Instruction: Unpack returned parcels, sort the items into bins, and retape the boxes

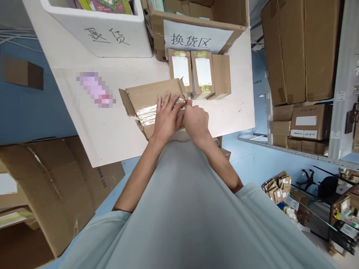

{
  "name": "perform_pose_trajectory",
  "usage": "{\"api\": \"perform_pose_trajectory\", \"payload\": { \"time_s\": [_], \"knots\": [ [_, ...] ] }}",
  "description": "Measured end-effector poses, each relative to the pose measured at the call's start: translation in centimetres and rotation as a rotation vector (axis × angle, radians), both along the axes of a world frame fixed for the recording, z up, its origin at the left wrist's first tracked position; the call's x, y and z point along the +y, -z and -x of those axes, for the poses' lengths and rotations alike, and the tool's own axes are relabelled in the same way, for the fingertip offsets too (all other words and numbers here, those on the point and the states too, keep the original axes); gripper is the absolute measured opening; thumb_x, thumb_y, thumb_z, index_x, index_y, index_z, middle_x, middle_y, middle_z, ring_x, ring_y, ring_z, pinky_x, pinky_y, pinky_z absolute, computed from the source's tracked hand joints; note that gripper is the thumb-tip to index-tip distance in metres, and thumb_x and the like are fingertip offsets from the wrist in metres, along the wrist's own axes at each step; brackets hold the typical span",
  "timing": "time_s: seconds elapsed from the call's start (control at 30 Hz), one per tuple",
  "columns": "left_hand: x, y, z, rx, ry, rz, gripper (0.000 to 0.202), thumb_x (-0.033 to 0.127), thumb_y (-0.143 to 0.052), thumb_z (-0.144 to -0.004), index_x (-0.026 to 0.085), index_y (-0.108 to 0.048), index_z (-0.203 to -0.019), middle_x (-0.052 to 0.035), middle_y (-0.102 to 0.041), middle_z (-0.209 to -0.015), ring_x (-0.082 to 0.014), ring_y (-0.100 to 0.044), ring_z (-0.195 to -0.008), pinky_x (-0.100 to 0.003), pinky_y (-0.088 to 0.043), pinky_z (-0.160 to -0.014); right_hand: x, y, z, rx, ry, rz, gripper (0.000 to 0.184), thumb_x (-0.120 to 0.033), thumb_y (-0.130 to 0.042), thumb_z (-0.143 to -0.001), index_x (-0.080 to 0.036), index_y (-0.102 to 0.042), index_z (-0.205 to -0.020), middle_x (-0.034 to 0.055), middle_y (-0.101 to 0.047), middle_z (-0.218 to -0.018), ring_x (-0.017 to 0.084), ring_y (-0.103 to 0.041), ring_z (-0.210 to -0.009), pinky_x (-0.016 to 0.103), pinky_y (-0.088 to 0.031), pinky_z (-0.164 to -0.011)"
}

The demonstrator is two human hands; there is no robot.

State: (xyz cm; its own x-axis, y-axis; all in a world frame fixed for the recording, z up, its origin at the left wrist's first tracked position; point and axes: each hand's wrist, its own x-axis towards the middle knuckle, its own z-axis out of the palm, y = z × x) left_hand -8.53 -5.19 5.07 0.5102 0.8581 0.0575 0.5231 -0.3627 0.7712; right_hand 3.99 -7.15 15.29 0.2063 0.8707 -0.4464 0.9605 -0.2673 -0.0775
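Observation:
A brown cardboard box [151,91] with shiny clear tape across it lies on the white table in front of me, flaps sticking out at its left end. My left hand [167,117] rests on the taped face, fingers spread and pressed down. Just to its right, my right hand [196,119] is closed in a fist at the box's right end. A small red tip [186,101] shows by its thumb; the rest of that object is hidden in the fist, and I cannot make out its kind. Both hands are close together.
Behind the box stand smaller cartons [200,74], two with white labels. A white foam bin [112,45] and a large open carton [157,30] are at the table's back. A blurred pink item [95,89] lies left. Big cartons [50,179] stand beside the table.

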Motion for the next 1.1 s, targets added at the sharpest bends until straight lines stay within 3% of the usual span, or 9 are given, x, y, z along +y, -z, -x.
{"api": "perform_pose_trajectory", "payload": {
  "time_s": [0.13,0.37,0.6,0.8,0.9,1.1],
  "knots": [
    [-0.2,0.6,-0.4,-0.007,-0.001,-0.006,0.049,0.058,-0.043,-0.12,0.03,-0.068,-0.151,-0.0119,-0.059,-0.176,-0.0384,-0.034,-0.178,-0.077,-0.012,-0.146,-1.2,-0.6,0.2,-0.056,0.033,0.009,0.039,-0.016,-0.039,-0.117,-0.008,-0.067,-0.144,0.0234,-0.083,-0.114,0.034,-0.082,-0.113,0.042,-0.064,-0.094],
    [-0.3,1.3,-1.2,-0.04,0.005,-0.037,0.05,0.061,-0.043,-0.119,0.032,-0.068,-0.151,-0.0102,-0.056,-0.179,-0.0344,-0.036,-0.177,-0.073,-0.011,-0.148,-4.6,-2.4,0.0,-0.163,0.087,0.184,0.039,-0.006,-0.043,-0.113,-0.009,-0.067,-0.143,0.0272,-0.083,-0.121,0.034,-0.084,-0.119,0.041,-0.064,-0.097],
    [0.0,0.8,-0.9,0.0,0.023,-0.04,0.046,0.055,-0.043,-0.12,0.027,-0.071,-0.144,-0.0132,-0.052,-0.182,-0.0365,-0.033,-0.178,-0.071,-0.006,-0.149,-6.8,-3.0,0.6,-0.15,0.132,0.242,0.044,-0.012,-0.041,-0.117,-0.009,-0.061,-0.156,0.026,-0.083,-0.121,0.034,-0.084,-0.118,0.04,-0.063,-0.096],
    [-0.2,0.4,-0.6,0.02,0.021,-0.06,0.047,0.056,-0.04,-0.121,0.025,-0.069,-0.142,-0.0141,-0.054,-0.18,-0.0363,-0.034,-0.178,-0.071,-0.01,-0.148,-6.1,-4.9,1.1,-0.081,0.161,0.222,0.049,-0.022,-0.037,-0.121,-0.014,-0.053,-0.166,0.0229,-0.084,-0.119,0.038,-0.083,-0.119,0.047,-0.062,-0.099],
    [-0.3,0.4,-0.6,0.019,0.017,-0.064,0.047,0.057,-0.041,-0.121,0.026,-0.069,-0.142,-0.0132,-0.054,-0.18,-0.0364,-0.035,-0.178,-0.072,-0.01,-0.148,-5.0,-4.2,0.7,-0.062,0.161,0.177,0.048,-0.021,-0.038,-0.121,-0.013,-0.053,-0.167,0.0235,-0.084,-0.122,0.038,-0.082,-0.119,0.047,-0.062,-0.1],
    [-0.5,0.5,-0.8,0.014,0.028,-0.047,0.045,0.053,-0.044,-0.121,0.024,-0.069,-0.144,-0.016,-0.053,-0.18,-0.0385,-0.033,-0.178,-0.073,-0.01,-0.147,-2.6,-1.5,-0.4,-0.063,0.173,0.119,0.041,-0.015,-0.037,-0.12,-0.008,-0.065,-0.149,0.0265,-0.081,-0.13,0.034,-0.08,-0.126,0.043,-0.061,-0.105]
  ]
}}
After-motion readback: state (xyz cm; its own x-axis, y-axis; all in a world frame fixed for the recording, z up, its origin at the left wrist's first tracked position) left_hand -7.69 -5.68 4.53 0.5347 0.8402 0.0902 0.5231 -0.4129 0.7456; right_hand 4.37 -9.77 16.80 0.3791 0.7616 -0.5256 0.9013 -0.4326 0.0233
